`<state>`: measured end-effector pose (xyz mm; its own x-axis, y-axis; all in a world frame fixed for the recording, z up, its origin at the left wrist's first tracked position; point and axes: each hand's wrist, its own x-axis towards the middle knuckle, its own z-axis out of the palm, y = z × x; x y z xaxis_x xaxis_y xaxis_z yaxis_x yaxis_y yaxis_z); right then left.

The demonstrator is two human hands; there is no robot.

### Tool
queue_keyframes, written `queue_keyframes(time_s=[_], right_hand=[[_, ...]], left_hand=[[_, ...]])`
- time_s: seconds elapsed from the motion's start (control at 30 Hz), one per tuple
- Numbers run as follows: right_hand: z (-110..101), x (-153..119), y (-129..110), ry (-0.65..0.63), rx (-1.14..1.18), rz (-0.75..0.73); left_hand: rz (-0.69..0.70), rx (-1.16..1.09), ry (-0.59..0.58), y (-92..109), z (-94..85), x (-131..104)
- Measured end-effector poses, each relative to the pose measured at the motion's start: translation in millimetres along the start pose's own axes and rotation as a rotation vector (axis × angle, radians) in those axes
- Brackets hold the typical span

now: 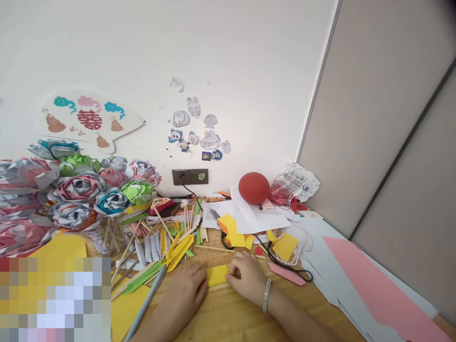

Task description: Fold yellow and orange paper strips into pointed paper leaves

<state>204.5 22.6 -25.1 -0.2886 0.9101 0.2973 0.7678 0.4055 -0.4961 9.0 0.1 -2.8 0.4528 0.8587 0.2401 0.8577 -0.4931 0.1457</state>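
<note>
A small yellow folded paper lies on the wooden table between my two hands. My left hand rests at its left end with the fingers bent together against the edge. At the right end, my right hand pinches the paper between thumb and fingers; a sparkly bracelet circles that wrist. A pale thin strip shows along the paper's near edge. To the left of my left hand are folded yellow paper strips and a long grey-blue stick.
Paper flowers crowd the left side. Behind my hands are wooden sticks, scissors, a red balloon and a black cord. Pearl beads, a pink strip and large pink and white sheets lie rightward.
</note>
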Motion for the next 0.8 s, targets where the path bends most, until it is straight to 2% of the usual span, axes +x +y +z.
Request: queue_keyframes(time_s=[0.33, 0.4, 0.53, 0.63, 0.7, 0.8], right_hand=[[2.0, -3.0, -4.4, 0.072, -0.075, 0.071], [2.5, -3.6, -5.6, 0.073, -0.107, -0.038], [5.7, -4.4, -8.9, -0.014, -0.262, -0.352], [0.0, -5.6, -6.8, -0.046, -0.331, -0.493], [-9.1, -6.4, -1.6, -0.088, -0.339, -0.531], [-24.3, -7.0, 8.4, -0.121, -0.31, -0.474]], left_hand=[[-0.152, 0.116, -0.067, 3.9, 5.6, 4.3], [-0.154, 0.105, -0.068, 3.0, 6.2, 3.9], [-0.15, 0.095, -0.074, 2.1, 7.1, 3.9], [-0.158, 0.101, -0.082, 3.0, 6.1, 4.0], [-0.155, 0.101, -0.078, 3.7, 5.0, 3.9], [-0.148, 0.098, -0.075, 4.3, 3.9, 3.1]])
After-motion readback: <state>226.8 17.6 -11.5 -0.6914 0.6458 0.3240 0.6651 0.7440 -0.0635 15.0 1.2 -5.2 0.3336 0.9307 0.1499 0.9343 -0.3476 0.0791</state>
